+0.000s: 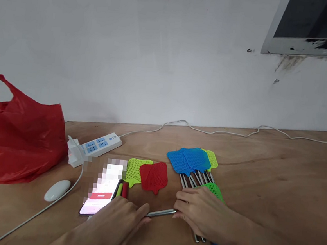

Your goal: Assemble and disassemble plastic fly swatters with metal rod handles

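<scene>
My left hand (116, 221) rests on the wooden table (277, 182) beside a lit phone (100, 198), its fingers closed round one end of a thin metal rod (160, 213). My right hand (200, 213) pinches the rod's other end while lying over the metal handles of a pile of fly swatters (191, 161) with blue and green heads. A loose red swatter head (153, 176) and a loose green swatter head (136, 170) lie just beyond the rod. Short green and red pieces (122, 190) lie next to the phone.
A red plastic bag (14, 137) stands at the left. A white power strip (95, 148) with a plugged charger lies behind the phone, its cable (224, 132) running along the wall. A white oval object (57, 190) sits on a cable near the front left.
</scene>
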A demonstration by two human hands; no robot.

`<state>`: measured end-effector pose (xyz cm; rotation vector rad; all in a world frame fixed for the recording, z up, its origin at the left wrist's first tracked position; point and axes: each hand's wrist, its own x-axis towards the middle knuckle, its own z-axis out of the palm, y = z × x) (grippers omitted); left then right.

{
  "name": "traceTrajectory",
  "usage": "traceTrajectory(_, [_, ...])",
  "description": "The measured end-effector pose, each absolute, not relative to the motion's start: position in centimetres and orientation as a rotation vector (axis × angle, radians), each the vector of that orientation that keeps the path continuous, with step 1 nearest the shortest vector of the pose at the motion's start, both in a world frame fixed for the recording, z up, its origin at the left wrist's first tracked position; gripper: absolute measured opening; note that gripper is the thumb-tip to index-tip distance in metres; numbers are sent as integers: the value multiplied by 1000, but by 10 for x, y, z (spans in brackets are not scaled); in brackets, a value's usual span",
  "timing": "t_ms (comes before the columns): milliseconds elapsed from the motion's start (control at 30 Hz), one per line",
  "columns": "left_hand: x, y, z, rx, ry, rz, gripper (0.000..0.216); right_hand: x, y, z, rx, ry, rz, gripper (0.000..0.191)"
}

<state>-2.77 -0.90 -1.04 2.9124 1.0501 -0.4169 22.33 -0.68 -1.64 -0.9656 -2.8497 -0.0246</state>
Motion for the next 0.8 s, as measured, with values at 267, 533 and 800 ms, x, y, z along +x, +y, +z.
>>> traceTrajectory(267, [-37,-13,-7,2934,1174,-409,29,233,4,-14,-929,-2770,-18,21])
traceTrajectory(533, [-44,-7,-15,2919,1152,-313,37,235,0,-8,-970,-2778,-46,20])
traceTrajectory(800, [-31,-4,-5,2916,1081,-361,27,233,-10,-14,-962,-2809,-192,16])
